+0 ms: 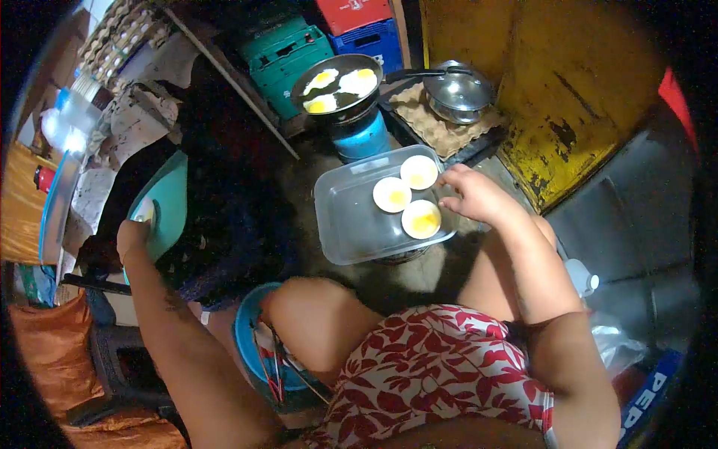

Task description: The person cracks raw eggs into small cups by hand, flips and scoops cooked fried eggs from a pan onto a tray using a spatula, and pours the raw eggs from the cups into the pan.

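Note:
My right hand [475,194] is at the right edge of a clear plastic container [340,224], fingers apart, close to the rims of two small white bowls. Inside the container stand three such bowls: an upper bowl [419,173], a left bowl [392,195] and a lower bowl [422,219], each with raw egg showing yellow yolk. My left hand [134,236] reaches into a green tub [170,198] at the left, its fingers closed around something whitish that is mostly hidden. Beyond the container, a black frying pan [348,99] holds three eggs with yellow yolks.
The pan sits on a blue gas burner [361,138]. Its handle points right, toward a lidded metal pot [458,93]. Egg trays [123,37] are stacked upper left. Crates [288,60] stand behind. A blue basin [250,337] with tongs is by my knee.

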The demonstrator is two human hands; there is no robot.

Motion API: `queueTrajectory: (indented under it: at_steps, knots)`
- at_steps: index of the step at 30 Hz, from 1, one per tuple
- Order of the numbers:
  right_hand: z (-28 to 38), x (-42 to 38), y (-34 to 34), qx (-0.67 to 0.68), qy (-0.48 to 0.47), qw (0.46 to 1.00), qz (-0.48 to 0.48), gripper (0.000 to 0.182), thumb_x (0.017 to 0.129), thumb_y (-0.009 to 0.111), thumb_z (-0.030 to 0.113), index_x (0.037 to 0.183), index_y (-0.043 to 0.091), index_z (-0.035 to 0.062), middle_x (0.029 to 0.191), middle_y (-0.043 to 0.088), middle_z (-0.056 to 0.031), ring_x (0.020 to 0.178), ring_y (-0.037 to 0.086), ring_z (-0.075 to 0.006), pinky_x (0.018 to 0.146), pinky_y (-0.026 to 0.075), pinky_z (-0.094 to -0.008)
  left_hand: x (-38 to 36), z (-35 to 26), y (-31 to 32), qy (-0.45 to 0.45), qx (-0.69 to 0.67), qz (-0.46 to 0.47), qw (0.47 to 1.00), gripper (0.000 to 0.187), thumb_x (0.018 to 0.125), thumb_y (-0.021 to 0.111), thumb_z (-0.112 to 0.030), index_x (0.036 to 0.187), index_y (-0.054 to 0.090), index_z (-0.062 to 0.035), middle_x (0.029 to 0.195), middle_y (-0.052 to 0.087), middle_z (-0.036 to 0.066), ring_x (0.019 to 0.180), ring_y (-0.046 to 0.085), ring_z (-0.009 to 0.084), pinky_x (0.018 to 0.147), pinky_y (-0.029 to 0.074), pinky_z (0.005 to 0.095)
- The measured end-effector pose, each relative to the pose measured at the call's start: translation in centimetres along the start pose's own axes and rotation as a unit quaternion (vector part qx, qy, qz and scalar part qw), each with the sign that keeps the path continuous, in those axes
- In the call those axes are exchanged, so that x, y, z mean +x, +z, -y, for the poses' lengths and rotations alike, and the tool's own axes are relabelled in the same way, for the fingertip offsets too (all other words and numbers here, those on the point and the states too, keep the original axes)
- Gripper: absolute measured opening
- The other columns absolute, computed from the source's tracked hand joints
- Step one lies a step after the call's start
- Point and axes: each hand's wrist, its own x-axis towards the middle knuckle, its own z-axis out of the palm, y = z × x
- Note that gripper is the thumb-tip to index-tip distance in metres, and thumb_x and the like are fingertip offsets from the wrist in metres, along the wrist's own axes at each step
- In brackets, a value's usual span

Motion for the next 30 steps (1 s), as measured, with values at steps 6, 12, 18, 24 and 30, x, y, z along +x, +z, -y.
queueTrajectory:
  at_steps: [6,12,18,24,30]
  knots:
    - [0.6,-0.3,-0.7,-0.006,0.027,0.999,0.018,0.038,0.077,0.075,0.018,0.111,0.063,0.0038,0.110,0.059,-0.0171,0.102,0.059,-0.0361,0.088,0.050,-0.0417,3.0,1.9,2.1,0.042,-0.023,-0.015,0.999,0.039,0.074,0.078,-0.029,0.097,0.071,0.0016,0.101,0.068,0.026,0.099,0.066,0.0414,0.083,0.053,0.0476]
    - [0.2,-0.6,-0.8,0.002,0.003,1.000,0.003,0.038,0.077,0.075,0.018,0.110,0.063,0.0032,0.106,0.061,-0.0170,0.104,0.058,-0.0356,0.090,0.049,-0.0413,0.1,1.2,0.0,0.049,0.001,-0.096,0.994,0.035,0.078,0.073,-0.030,0.087,0.071,0.0039,0.092,0.069,0.025,0.091,0.067,0.0428,0.080,0.052,0.0487]
    - [0.5,-0.8,-1.4,0.016,-0.014,1.000,-0.014,0.036,0.078,0.075,0.018,0.109,0.064,0.0039,0.104,0.061,-0.0161,0.101,0.059,-0.0345,0.087,0.050,-0.0413,1.6,-0.1,-1.8,0.044,-0.150,-0.264,0.952,0.046,0.085,0.067,-0.045,0.092,0.074,-0.0003,0.091,0.071,0.022,0.085,0.067,0.0402,0.076,0.051,0.0476]
    - [0.7,0.0,-2.5,0.052,0.050,0.989,-0.126,0.027,0.079,0.074,0.017,0.102,0.067,0.0055,0.099,0.064,-0.0158,0.092,0.062,-0.0322,0.080,0.051,-0.0393,-15.0,-22.8,-5.5,0.236,-0.415,-0.130,0.869,0.039,0.083,0.073,-0.039,0.094,0.075,-0.0019,0.090,0.074,0.013,0.081,0.069,0.0241,0.077,0.052,0.0361]
    - [-0.1,0.1,-4.0,0.217,0.124,0.950,-0.186,0.015,0.086,0.072,0.011,0.097,0.065,0.0043,0.080,0.061,0.0019,0.072,0.052,-0.0057,0.066,0.047,-0.0242,-29.3,-39.8,6.8,0.358,-0.414,0.138,0.825,0.021,0.084,0.068,-0.024,0.083,0.074,-0.0039,0.085,0.070,0.022,0.083,0.069,0.0353,0.077,0.054,0.0427]
